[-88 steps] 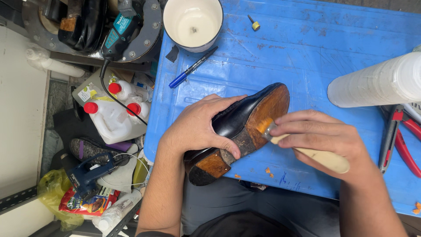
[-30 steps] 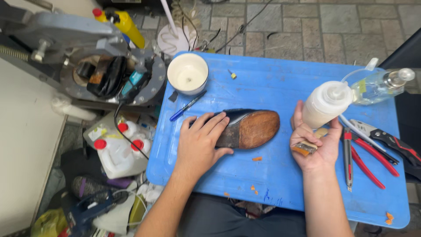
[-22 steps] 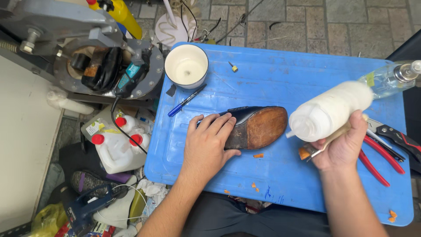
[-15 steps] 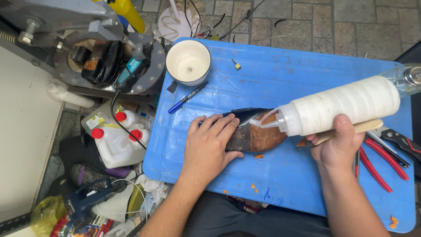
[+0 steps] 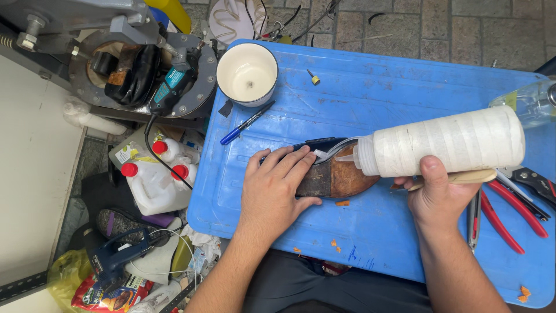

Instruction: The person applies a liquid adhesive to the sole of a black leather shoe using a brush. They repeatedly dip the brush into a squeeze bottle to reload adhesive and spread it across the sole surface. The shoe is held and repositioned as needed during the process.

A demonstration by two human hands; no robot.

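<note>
Left hand (image 5: 272, 188) lies flat, palm down, over the heel end of a black dress shoe (image 5: 324, 171) turned sole-up on the blue tabletop (image 5: 370, 98), fingers spread and pressing it in place rather than gripping it. The right hand (image 5: 443, 194) is clenched around a white squeeze bottle (image 5: 443, 142) held on its side, nozzle aimed at the brown leather sole (image 5: 344, 177); the same hand also pins a wooden-handled brush (image 5: 472, 177) under the bottle.

By the look of it the work is at an early-to-middle stage: a thin pale line of liquid seems to run from the nozzle along the sole's upper edge, while most of the brown surface looks bare and dull, so spreading appears yet to be done. The brush is not touching the shoe.

Several things are hard to read. The shoe's heel is covered by the left hand, and the brush's bristles are hidden behind the right hand and bottle. A clear bottle (image 5: 530, 104) and red-handled pliers (image 5: 512, 211) are cut off at the right edge. Whether the white bowl (image 5: 247, 74) holds anything beyond a dark speck I cannot tell. A blue marker (image 5: 246, 123) lies near it.
</note>
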